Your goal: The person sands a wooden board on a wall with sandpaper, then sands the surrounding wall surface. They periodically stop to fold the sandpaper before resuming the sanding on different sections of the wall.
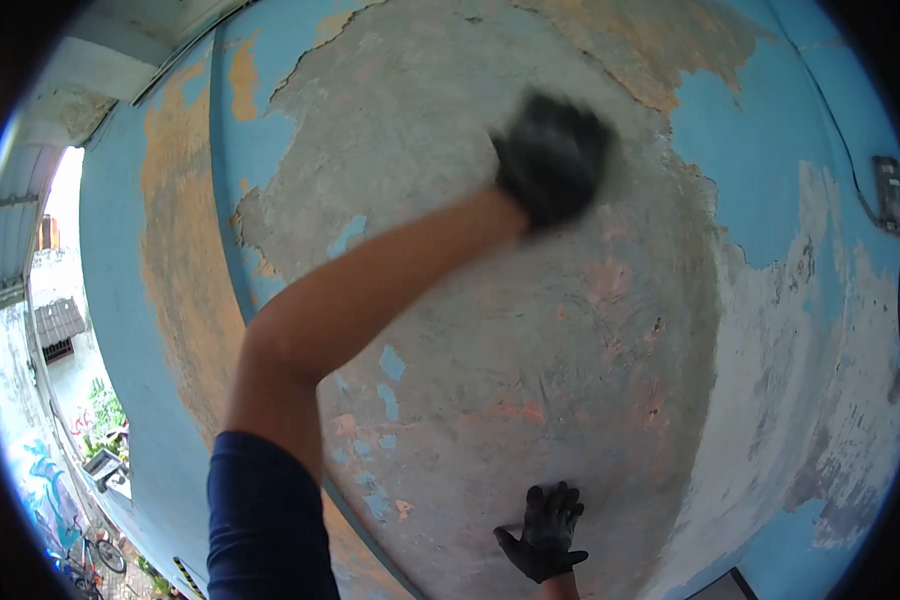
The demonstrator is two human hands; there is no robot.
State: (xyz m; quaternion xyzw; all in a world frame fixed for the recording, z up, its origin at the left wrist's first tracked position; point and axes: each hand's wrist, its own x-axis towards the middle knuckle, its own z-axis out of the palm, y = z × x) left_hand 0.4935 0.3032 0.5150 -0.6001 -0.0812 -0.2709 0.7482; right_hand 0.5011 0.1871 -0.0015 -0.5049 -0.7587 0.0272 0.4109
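Note:
A bare grey plaster patch [470, 300] fills the middle of the wall, ringed by flaking paint. My left hand [555, 155], in a black glove, is raised over the upper part of this patch at the end of a bent arm. Motion smears its fingers, so their pose and any contact with the plaster cannot be made out. Lower down, my right hand [545, 530] lies against the plaster, also gloved in black. Its fingers are stretched out and spread, with the back of the hand towards me. I see nothing held in it.
Light blue paint [770, 160] with broken edges surrounds the plaster. A cable runs down to a dark wall box [888, 195] at the right. A vertical ridge [232, 200] crosses the wall at left. Outside, far left, stands a bicycle [95, 555].

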